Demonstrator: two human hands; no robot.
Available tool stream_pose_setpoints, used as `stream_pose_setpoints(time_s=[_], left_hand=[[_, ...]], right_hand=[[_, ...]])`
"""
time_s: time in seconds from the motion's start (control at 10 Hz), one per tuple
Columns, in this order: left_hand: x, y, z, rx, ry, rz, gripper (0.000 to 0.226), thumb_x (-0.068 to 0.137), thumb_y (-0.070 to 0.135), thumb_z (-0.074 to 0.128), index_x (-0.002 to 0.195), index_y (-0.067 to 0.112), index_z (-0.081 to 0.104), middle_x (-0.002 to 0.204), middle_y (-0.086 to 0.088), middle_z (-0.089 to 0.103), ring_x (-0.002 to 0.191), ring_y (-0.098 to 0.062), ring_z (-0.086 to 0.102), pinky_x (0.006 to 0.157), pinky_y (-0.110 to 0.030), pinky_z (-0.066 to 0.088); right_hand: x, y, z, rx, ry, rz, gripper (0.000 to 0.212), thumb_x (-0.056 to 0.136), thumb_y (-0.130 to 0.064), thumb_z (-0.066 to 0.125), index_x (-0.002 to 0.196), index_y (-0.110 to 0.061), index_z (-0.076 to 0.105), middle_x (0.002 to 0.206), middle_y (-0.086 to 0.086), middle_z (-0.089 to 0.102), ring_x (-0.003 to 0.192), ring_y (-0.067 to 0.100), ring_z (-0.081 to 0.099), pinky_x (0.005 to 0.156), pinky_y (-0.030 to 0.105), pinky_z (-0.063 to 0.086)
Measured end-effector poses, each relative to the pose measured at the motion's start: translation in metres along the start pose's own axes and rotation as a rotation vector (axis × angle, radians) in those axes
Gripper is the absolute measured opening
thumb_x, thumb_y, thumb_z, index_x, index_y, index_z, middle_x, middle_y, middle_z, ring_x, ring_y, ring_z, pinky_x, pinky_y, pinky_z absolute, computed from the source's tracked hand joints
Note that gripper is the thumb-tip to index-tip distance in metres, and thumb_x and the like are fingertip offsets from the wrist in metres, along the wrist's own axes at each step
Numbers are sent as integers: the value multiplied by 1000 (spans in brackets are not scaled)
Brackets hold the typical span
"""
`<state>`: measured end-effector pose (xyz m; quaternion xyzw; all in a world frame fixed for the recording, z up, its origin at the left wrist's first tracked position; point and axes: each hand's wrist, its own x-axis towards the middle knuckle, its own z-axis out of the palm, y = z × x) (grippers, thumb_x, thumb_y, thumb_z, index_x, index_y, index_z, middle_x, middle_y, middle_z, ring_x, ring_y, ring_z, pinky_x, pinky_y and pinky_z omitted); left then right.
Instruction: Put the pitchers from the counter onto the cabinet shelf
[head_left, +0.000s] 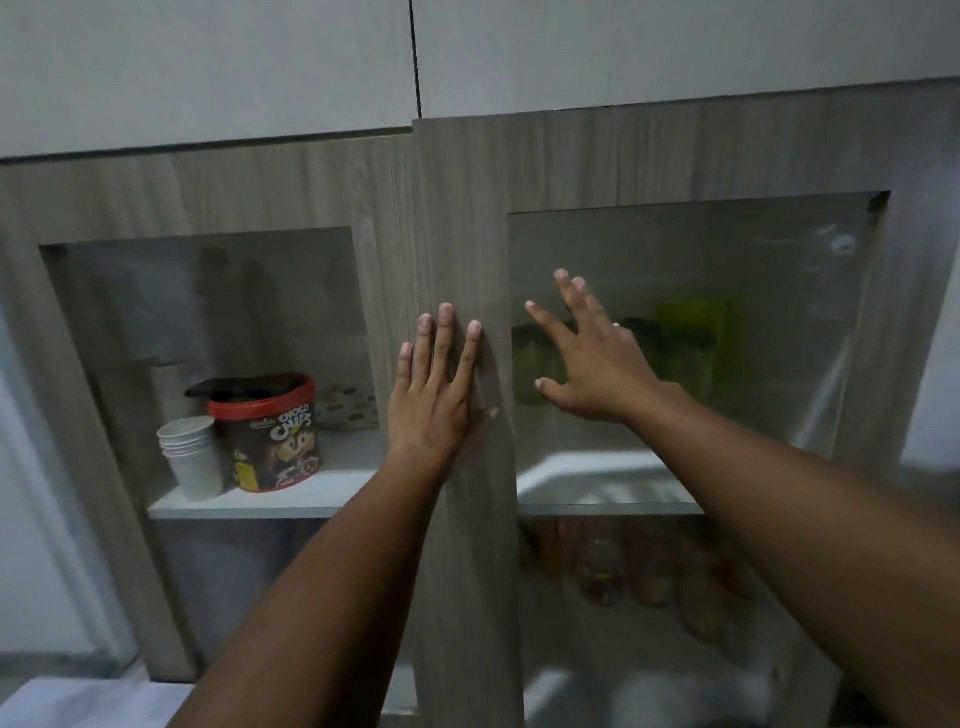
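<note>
Two wood-framed cabinet doors with glass panes fill the view. My left hand (439, 387) lies flat, fingers spread, on the wooden frame of the right door (462, 218). My right hand (589, 358) is spread open over that door's glass pane (727, 374), holding nothing. Behind the pane, blurred green pitchers (691, 338) stand on the white shelf (597, 493). The right door stands slightly forward of the left door (208, 187); I cannot tell how far it is ajar.
Behind the left pane a red Choco Chips tub (272, 436) and a stack of white paper cups (192, 457) stand on a shelf. Blurred brownish glasses (634, 571) sit on the lower right shelf. White upper cabinets (208, 62) hang above.
</note>
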<state>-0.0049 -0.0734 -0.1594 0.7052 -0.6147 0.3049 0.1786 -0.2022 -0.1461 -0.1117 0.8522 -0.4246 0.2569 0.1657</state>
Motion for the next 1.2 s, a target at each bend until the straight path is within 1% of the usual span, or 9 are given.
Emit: stream_pose_setpoints(time_s=[0.3, 0.5, 0.6, 0.7, 0.8, 0.9, 1.0, 1.1, 1.2], left_hand=[[29, -3, 31, -28, -43, -26, 104, 91, 70, 42, 154, 25, -28, 159, -12, -40, 149, -30, -31, 124, -47, -7], [33, -4, 37, -46, -77, -13, 109, 89, 68, 47, 154, 25, -28, 157, -12, -43, 147, -32, -36, 121, -46, -10], [32, -3, 34, -53, -91, -9, 109, 89, 66, 49, 155, 24, -26, 158, -13, -42, 147, -32, -35, 120, -45, -6], [32, -4, 25, -38, -131, -3, 105, 90, 64, 51, 157, 25, -21, 160, -15, -37, 150, -33, -29, 123, -47, 0], [27, -9, 11, -37, -203, 39, 99, 93, 59, 50, 158, 27, -18, 164, -16, -28, 153, -33, -20, 126, -47, 2], [17, -16, -6, -82, -271, 51, 95, 94, 56, 49, 158, 29, -16, 168, -15, -14, 156, -31, -9, 125, -46, 3], [6, -24, -27, -125, -343, 30, 92, 94, 53, 52, 160, 29, -8, 169, -14, -1, 156, -33, 4, 126, -49, 13], [-9, -30, -54, -166, -390, -1, 89, 95, 50, 55, 161, 28, -1, 169, -12, 8, 154, -34, 17, 122, -51, 23], [-14, -33, -80, -183, -427, -20, 87, 95, 48, 57, 161, 29, 3, 170, -9, 8, 153, -35, 21, 120, -54, 26]], right_hand=[[26, 3, 22, -56, -44, 26, 94, 85, -50, 60, 157, -39, 0, 158, 1, -41, 149, 23, -30, 117, 60, 20], [32, 7, 27, -109, -55, 18, 99, 83, -49, 62, 156, -41, -4, 156, 1, -43, 148, 23, -31, 115, 61, 23], [31, 8, 24, -106, -77, 13, 100, 82, -48, 63, 156, -41, -3, 156, 1, -43, 148, 23, -31, 114, 60, 24], [31, 5, 16, -46, -108, 28, 95, 81, -44, 66, 156, -40, 8, 159, 0, -39, 150, 23, -28, 113, 59, 27], [31, 0, 5, 38, -152, 65, 83, 83, -43, 66, 154, -36, 24, 164, -1, -27, 153, 24, -15, 113, 59, 27], [29, -7, -7, 169, -213, 126, 80, 83, -43, 66, 153, -33, 29, 168, 2, -2, 154, 28, 11, 116, 59, 24], [23, -19, -18, 262, -271, 144, 81, 81, -44, 65, 153, -30, 30, 161, 6, 28, 144, 31, 34, 113, 56, 35], [12, -37, -27, 300, -301, 116, 84, 80, -41, 67, 153, -28, 29, 157, 6, 34, 141, 31, 38, 112, 55, 37], [7, -50, -41, 295, -316, 97, 87, 81, -40, 69, 155, -29, 24, 159, 6, 30, 142, 31, 37, 109, 56, 41]])
